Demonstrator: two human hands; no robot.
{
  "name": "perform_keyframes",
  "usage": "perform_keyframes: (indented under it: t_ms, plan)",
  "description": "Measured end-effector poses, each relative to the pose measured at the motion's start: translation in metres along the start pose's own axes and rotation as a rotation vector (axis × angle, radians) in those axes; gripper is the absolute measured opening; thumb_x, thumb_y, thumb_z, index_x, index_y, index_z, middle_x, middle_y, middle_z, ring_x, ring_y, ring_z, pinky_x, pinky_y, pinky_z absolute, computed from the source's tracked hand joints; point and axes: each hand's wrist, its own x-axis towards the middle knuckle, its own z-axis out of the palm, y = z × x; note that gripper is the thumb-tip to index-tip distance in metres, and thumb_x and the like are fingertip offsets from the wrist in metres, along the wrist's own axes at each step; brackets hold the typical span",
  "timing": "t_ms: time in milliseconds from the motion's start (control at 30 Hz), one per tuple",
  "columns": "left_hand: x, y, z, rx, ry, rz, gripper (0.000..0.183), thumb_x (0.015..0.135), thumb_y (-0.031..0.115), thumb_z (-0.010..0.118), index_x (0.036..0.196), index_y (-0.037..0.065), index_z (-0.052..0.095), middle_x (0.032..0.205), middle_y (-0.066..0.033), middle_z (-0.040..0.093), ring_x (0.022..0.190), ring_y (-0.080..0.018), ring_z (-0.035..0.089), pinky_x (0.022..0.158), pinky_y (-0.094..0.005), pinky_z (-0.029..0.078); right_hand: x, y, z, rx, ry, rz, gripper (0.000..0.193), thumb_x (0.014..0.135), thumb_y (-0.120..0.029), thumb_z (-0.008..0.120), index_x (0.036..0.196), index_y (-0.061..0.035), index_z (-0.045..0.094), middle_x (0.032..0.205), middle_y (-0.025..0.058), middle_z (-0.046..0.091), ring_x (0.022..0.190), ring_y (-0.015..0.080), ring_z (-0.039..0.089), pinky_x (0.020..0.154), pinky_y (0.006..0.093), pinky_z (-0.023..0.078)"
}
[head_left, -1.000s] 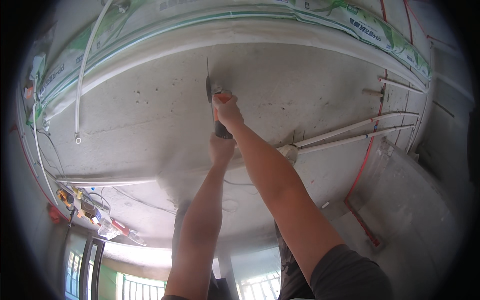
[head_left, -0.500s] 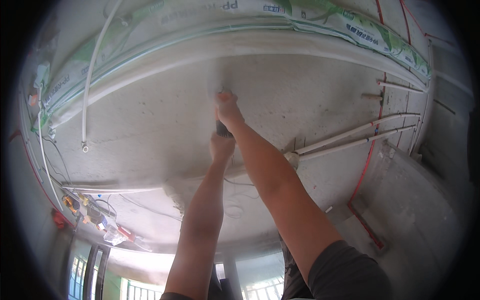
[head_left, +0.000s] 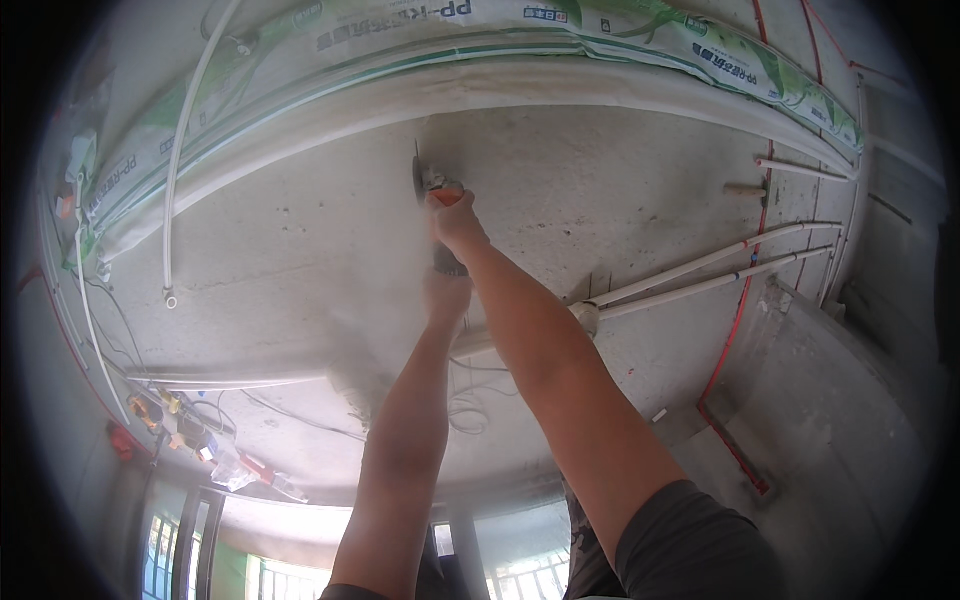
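Head view, right hand point(head_left: 457, 224) firmly gripping the orange-and-black grinder point(head_left: 444, 198), disc point(head_left: 418, 176) sitting at its eleven o'clock, left hand point(head_left: 447, 295) clasping the rear at six o'clock.

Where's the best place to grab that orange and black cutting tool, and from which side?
Probably by the long body of the cutting tool, coming from the near end and the right: the thin disc sits left at the far end. The right hand grips the orange front, the left hand the rear.
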Motion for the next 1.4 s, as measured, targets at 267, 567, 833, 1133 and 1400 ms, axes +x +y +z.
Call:
perform_keyframes:
  t_ms: [267,567,833,1133,1400]
  plan:
    - [0.011,-0.006,-0.006,0.023,-0.028,-0.044,0.036,0.090,0.026,0.080,0.109,-0.004,0.074,0.092,-0.0131,0.078,0.087,-0.0219,0.074,0.077,-0.0443,0.055,-0.031,-0.018,-0.010,-0.086,-0.022,-0.002,0.100,0.101,-0.073,0.060,0.171,-0.0115,0.021,0.148,0.0188,0.070,0.142,0.0395,0.065,0.118,0.0542,0.046]
    - [-0.010,0.015,0.003,0.100,0.141,0.098,0.038,0.081,0.019,0.081,0.108,-0.006,0.072,0.093,-0.0176,0.078,0.089,-0.0326,0.078,0.081,-0.0464,0.057,-0.034,-0.025,-0.026,0.017,0.006,-0.111,0.088,0.104,-0.066,0.064,0.162,-0.0047,0.036,0.149,0.0274,0.064,0.138,0.0420,0.065,0.117,0.0510,0.047]
    - [0.018,0.033,-0.005,0.176,0.060,0.000,0.040,0.074,0.013,0.081,0.109,-0.005,0.074,0.094,-0.0183,0.079,0.089,-0.0350,0.078,0.082,-0.0468,0.057,-0.027,-0.051,-0.028,0.032,-0.017,-0.115,0.077,0.104,-0.060,0.066,0.155,-0.0059,0.043,0.137,0.0201,0.070,0.129,0.0363,0.069,0.112,0.0480,0.050]
    - [-0.021,-0.020,-0.001,0.137,0.069,-0.028,0.040,0.076,0.023,0.088,0.104,-0.003,0.079,0.098,-0.0207,0.081,0.096,-0.0371,0.080,0.085,-0.0487,0.058,-0.048,0.014,-0.011,-0.084,-0.027,-0.035,0.096,0.102,-0.071,0.057,0.168,-0.0098,0.026,0.146,0.0198,0.071,0.138,0.0391,0.067,0.114,0.0535,0.048]
    - [-0.051,-0.049,-0.008,0.255,0.087,-0.018,0.060,0.081,0.040,0.090,0.120,-0.001,0.069,0.104,-0.0218,0.080,0.102,-0.0412,0.080,0.090,-0.0503,0.059,-0.101,0.034,-0.015,-0.045,0.058,0.001,0.083,0.103,-0.066,0.064,0.160,-0.0085,0.044,0.147,0.0194,0.069,0.139,0.0379,0.065,0.116,0.0492,0.048]
